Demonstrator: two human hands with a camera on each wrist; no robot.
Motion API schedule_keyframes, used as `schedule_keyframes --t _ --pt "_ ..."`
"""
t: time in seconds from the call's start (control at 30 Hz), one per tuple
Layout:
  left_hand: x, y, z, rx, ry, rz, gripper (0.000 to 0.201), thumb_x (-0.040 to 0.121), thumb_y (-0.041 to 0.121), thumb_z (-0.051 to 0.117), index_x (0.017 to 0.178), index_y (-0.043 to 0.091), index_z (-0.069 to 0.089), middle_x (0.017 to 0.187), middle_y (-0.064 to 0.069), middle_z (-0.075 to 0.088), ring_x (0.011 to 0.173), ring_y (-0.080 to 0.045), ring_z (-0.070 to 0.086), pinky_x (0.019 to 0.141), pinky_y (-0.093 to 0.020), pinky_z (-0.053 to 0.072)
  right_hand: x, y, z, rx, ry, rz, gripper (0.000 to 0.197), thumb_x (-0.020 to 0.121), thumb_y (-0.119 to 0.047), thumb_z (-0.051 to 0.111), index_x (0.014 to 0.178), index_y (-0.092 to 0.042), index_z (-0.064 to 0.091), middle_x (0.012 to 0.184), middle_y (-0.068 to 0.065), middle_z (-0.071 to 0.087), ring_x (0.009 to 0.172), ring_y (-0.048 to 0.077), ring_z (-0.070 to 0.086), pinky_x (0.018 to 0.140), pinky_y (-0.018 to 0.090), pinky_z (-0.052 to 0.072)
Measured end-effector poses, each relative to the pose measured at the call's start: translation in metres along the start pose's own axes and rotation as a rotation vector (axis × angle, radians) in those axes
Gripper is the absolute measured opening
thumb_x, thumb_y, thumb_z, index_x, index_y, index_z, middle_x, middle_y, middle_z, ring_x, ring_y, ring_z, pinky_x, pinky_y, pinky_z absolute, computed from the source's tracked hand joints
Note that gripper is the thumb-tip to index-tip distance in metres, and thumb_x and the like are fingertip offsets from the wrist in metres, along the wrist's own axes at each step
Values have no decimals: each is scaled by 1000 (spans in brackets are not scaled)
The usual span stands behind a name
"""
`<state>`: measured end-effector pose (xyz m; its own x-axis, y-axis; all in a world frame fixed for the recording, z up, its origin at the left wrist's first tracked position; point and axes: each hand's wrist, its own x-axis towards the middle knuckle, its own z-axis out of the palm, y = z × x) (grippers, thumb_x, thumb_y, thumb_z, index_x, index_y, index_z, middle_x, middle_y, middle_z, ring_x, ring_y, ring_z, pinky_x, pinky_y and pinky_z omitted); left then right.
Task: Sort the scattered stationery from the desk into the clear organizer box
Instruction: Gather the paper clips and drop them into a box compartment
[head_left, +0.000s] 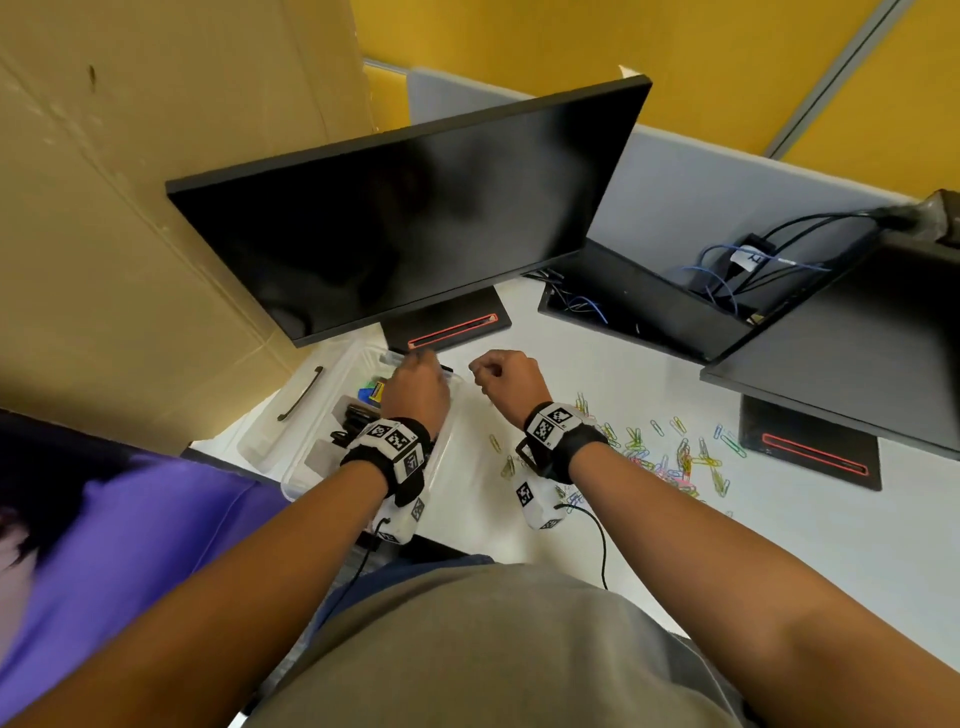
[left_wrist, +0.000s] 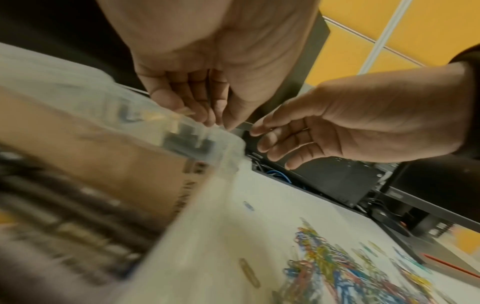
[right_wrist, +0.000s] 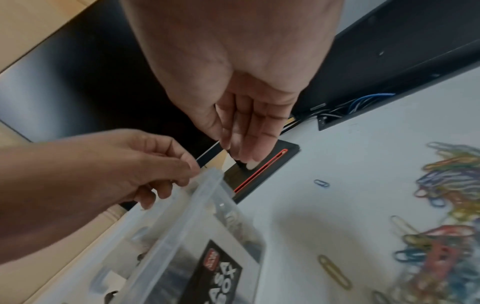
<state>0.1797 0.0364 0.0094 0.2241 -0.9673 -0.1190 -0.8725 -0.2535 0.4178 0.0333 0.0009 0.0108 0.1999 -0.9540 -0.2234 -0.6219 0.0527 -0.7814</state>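
Head view: the box (head_left: 363, 415) is seen at 9 o'clock of the paperclips (head_left: 675, 457) strewn on the desk (head_left: 779, 519). Its far rim is met by the left hand (head_left: 415, 389), fingers pinched on something small and unclear. The right hand (head_left: 506, 382) is held just beside it, fingers loosely curled, nothing seen gripped.

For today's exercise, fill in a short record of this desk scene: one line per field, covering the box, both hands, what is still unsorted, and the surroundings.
Organizer box: clear organizer box, open, on the desk's left side, some stationery already inside
Left hand: left hand at the box's far corner, fingers curled at the rim
Right hand: right hand beside it, fingertips together; what it pinches is too small to tell
Unsorted: coloured paper clips scattered on the white desk, right of the box
Surroundings: dark monitor behind the hands
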Motion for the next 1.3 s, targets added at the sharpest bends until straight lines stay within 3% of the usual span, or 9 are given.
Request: schedule_keyframes --t 0.27,0.43,0.57,0.7,0.8,0.97,1.1,1.3 --pt "-1 69 23 9 -67 181 12 94 19 52 101 14 60 108 -8 57 96 -27 59 79 -37 50 -13 62 -40 -148 -21 111 20 92 -19 56 101 -18 74 101 4 74 93 23 67 85 35 54" --pt "5 87 57 27 -221 162 28 96 21 51 122 15 60 126 -9 56 110 -28 59 93 -37 47 -25 106 -65 -291 -82 180 26 91 -17 55 112 -13 71 115 11 67 106 29 62 92 41 52" --pt "11 91 87 112 -350 99 37 97 21 48 133 13 52 136 -10 52 121 -29 54 99 -37 43 -36 148 -86 -530 -126 193 27 94 -22 53 113 -9 66 119 15 57 108 33 58 89 41 52" --pt "18 92 111 182 -429 77 42 98 19 46 138 8 44 144 -11 43 129 -27 46 104 -37 38 -45 183 -107 -633 -118 268 42 95 -24 51 132 -7 53 141 15 44 127 35 47 106 40 40" --pt "26 94 127 216 -472 22 47 97 22 47 141 6 38 154 -13 30 137 -29 38 109 -41 35 -49 206 -126 -704 -74 325 47 95 -27 49 138 -7 43 143 16 36 131 34 39 109 40 33" --pt "33 94 146 329 -487 -26 69 99 31 49 152 3 15 162 -15 6 147 -30 17 119 -44 22 -57 245 -156 -729 -54 471 64 100 -36 43 152 -6 20 160 21 9 146 37 18 119 44 20" --pt "27 107 156 376 -477 54 71 101 33 45 154 3 9 162 -14 2 149 -29 11 121 -42 14 -64 266 -167 -659 -64 576 71 100 -40 39 155 -5 9 161 23 2 149 39 9 121 45 14" --pt "-4 138 180 476 -522 295 67 103 33 35 154 3 6 162 -14 1 149 -27 9 121 -42 14 -64 254 -153 -579 -100 563 73 102 -44 35 155 -1 6 160 27 -3 149 42 2 122 45 14"
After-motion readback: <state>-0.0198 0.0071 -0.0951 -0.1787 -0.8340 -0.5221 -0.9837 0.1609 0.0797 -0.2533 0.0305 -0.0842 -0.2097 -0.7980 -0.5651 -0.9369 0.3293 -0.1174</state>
